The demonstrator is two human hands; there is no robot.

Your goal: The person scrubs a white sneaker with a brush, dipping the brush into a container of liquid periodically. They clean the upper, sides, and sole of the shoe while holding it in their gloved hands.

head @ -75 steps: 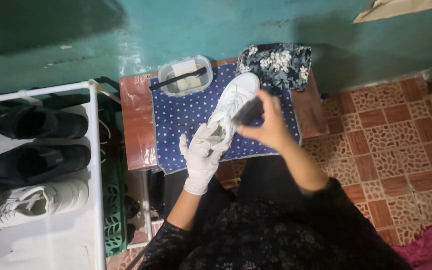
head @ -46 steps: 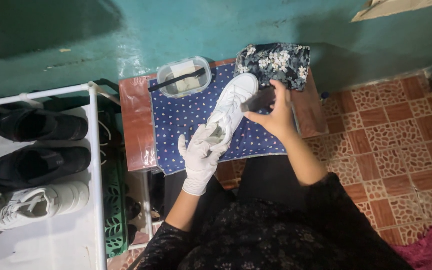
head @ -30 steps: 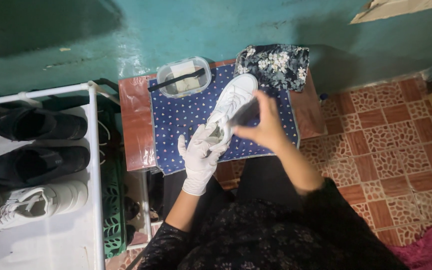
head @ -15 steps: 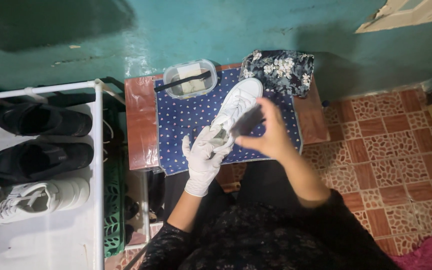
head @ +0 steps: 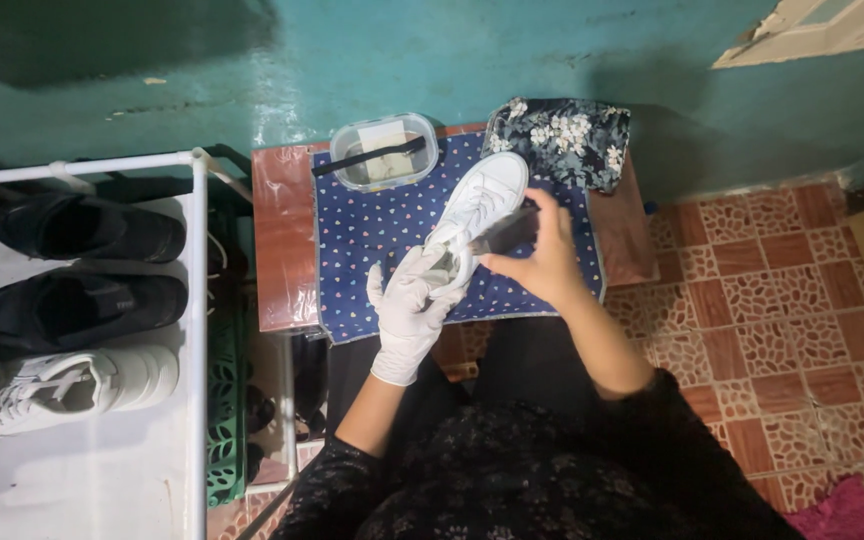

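Fingers of your gloved left hand [head: 410, 305] clench the shoe [head: 474, 212] heel, steadying it. Right hand [head: 542, 262] fingers pinch a dark brush [head: 503, 234] against its side, over the cloth [head: 382, 232].

We see a sneaker [head: 482, 200] lying on a mat [head: 372, 240] on a small table [head: 282, 250]. Behind it, a lidded container [head: 384, 152] sits left and a folded cloth [head: 562, 140] right. Left of the table, a shoe rack [head: 192, 330] carries three shoes.
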